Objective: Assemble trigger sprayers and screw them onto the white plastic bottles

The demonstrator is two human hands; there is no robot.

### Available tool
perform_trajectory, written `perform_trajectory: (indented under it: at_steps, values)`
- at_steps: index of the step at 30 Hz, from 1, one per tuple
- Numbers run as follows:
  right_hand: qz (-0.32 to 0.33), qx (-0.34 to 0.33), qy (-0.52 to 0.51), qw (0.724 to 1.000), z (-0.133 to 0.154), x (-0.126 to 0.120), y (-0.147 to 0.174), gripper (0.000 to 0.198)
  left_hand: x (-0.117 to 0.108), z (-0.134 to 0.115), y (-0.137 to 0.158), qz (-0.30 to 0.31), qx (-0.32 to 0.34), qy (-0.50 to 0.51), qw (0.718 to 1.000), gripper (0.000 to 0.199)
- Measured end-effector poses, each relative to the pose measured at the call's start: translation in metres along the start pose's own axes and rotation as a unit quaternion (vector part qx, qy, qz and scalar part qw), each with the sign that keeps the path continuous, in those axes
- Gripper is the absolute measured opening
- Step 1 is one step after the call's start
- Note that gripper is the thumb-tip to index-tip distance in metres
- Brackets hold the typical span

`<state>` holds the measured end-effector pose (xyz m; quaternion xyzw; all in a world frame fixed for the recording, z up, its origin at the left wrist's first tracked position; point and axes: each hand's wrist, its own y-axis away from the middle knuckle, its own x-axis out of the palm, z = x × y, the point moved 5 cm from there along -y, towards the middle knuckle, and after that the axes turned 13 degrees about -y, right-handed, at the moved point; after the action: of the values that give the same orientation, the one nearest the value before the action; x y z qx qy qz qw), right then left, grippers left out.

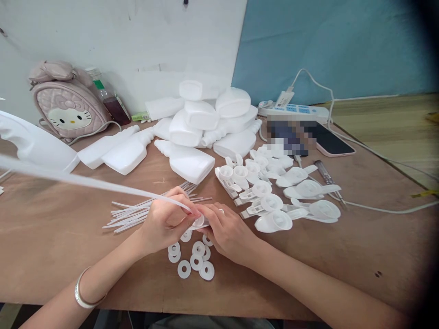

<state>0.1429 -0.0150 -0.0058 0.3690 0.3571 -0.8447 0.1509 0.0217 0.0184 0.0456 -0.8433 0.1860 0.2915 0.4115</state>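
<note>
My left hand [164, 224] pinches one end of a long thin white plastic tube [103, 183] between thumb and fingers. From there the tube sweeps up and away to the left edge. My right hand [228, 233] is wrapped around a white sprayer head [199, 222], mostly covered by the fingers, with its round opening facing me. At that opening the tube end meets the head; whether it sits inside is hidden. Below the hands lie several flat white ring washers [184, 269]. A bundle of thin white tubes [126, 219] rests behind my left hand.
White spray bottles [192, 162] are heaped at the back. More sprayer heads [270, 202] lie to the right, near a screwdriver [324, 172], a phone [331, 138] and a power strip [308, 111]. A pink bag [70, 107] and a dark bottle [115, 105] stand back left.
</note>
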Motion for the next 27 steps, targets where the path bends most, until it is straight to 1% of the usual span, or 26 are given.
perform_trajectory:
  at_steps: [4,6,11,16,21,23,24,26,27]
  values:
    - [0.0,-0.004,0.017,1.0,0.0,0.003,0.001,0.029,0.002,-0.004,0.0,0.017,0.041,-0.02,0.999,0.017]
    - [0.004,-0.004,0.021,1.0,0.0,0.003,0.001,0.03,0.003,-0.005,0.0,0.023,0.05,-0.035,0.998,0.015]
    - [-0.002,-0.012,0.027,1.0,0.002,0.002,0.001,0.029,0.005,-0.004,0.002,0.047,0.048,-0.057,0.996,0.013]
    - [-0.008,-0.01,0.021,1.0,0.004,0.001,0.0,0.027,0.006,-0.003,0.002,0.041,0.065,-0.066,0.995,0.013]
    - [-0.017,0.001,-0.022,1.0,0.005,-0.003,-0.001,0.031,0.006,-0.003,0.003,0.053,0.067,-0.071,0.994,0.012]
    - [-0.052,0.03,-0.062,0.996,0.001,-0.008,0.0,0.037,0.004,-0.003,0.005,0.048,0.063,-0.064,0.995,0.012]
    - [-0.073,0.056,-0.089,0.992,-0.003,-0.011,0.001,0.042,0.002,-0.003,0.006,0.044,0.054,-0.061,0.996,0.011]
    - [-0.098,0.116,-0.157,0.976,-0.01,-0.012,0.003,0.047,-0.004,0.002,0.009,0.042,0.015,-0.055,0.997,0.008]
    - [-0.102,0.141,-0.192,0.966,-0.012,-0.012,0.005,0.048,-0.008,0.006,0.011,0.053,-0.013,-0.051,0.997,0.007]
